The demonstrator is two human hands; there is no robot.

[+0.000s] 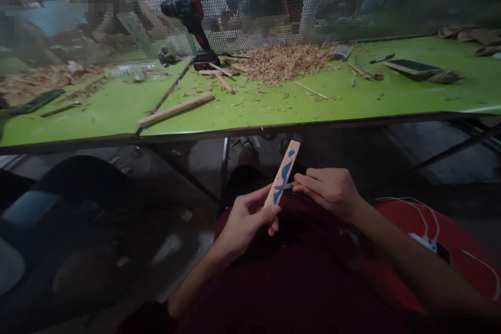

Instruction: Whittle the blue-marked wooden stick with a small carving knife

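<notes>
Pinching the near end of a flat wooden strip (pixel 282 175) between thumb and fingers, a person's left hand (pixel 246 219) holds the piece in front of the body, just short of the green table (pixel 254 115). The right hand (pixel 332 188), fingers curled closed around the yellow handle of a small knife (pixel 287 186), comes in from the strip's right side. The strip's long axis runs away from the body toward the table's front edge, leaning right at its far end; the blade lies crosswise over it, its tip pointing left across blue markings (pixel 287 167) nearer the left thumb than the far end. Whether the edge bites into the wood is too small to tell. The left hand is the nearer of the two, touching the strip itself.

Beyond, a wooden rod (pixel 176 109) lies slantwise by the table's front edge, left of the strip. Toward the back edge, a cordless drill (pixel 198 31) stands upright beside heaped wood shavings (pixel 287 62); a phone (pixel 413 67) lies farther right.
</notes>
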